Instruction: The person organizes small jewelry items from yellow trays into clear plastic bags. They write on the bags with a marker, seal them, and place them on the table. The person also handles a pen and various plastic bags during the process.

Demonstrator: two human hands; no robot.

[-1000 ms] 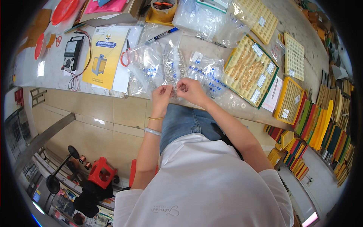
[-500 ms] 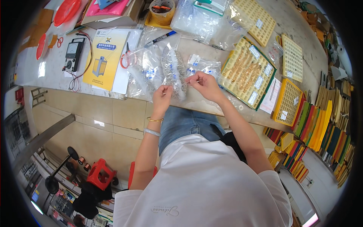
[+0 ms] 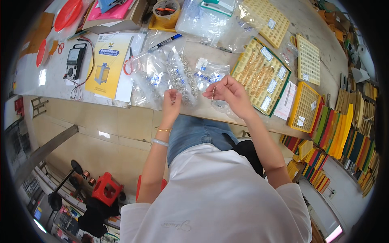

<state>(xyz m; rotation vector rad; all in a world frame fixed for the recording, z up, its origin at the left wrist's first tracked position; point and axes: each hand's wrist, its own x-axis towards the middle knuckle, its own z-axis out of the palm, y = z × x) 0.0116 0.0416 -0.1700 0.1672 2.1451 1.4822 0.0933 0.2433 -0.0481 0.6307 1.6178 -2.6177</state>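
Note:
My right hand (image 3: 231, 95) pinches a thin, short metal piece (image 3: 213, 94) between thumb and fingertips; it hangs down over the table's near edge. My left hand (image 3: 172, 103) has its fingers curled together beside clear plastic bags (image 3: 144, 83); what they hold, if anything, is too small to make out. Between and beyond my hands lies a row of many small silvery metal parts (image 3: 176, 75) along a white fluffy strip (image 3: 189, 73). Another small clear bag with blue print (image 3: 208, 71) rests just beyond my right hand. To its right is a compartment tray (image 3: 234, 75) with gold-coloured pieces (image 3: 259, 71).
On the left are an analogue meter (image 3: 75, 60) with leads, a yellow leaflet (image 3: 107, 67) and red-handled scissors (image 3: 128, 65). A blue pen (image 3: 165, 42) and a tub (image 3: 165, 16) lie farther off. More compartment trays (image 3: 310, 58) stand right; a red stool (image 3: 107, 188) is on the floor.
My right hand has moved right and nearer, away from the silvery parts, with the thin metal piece now showing in its fingers. My left hand stays close to the bags. The view has shifted slightly.

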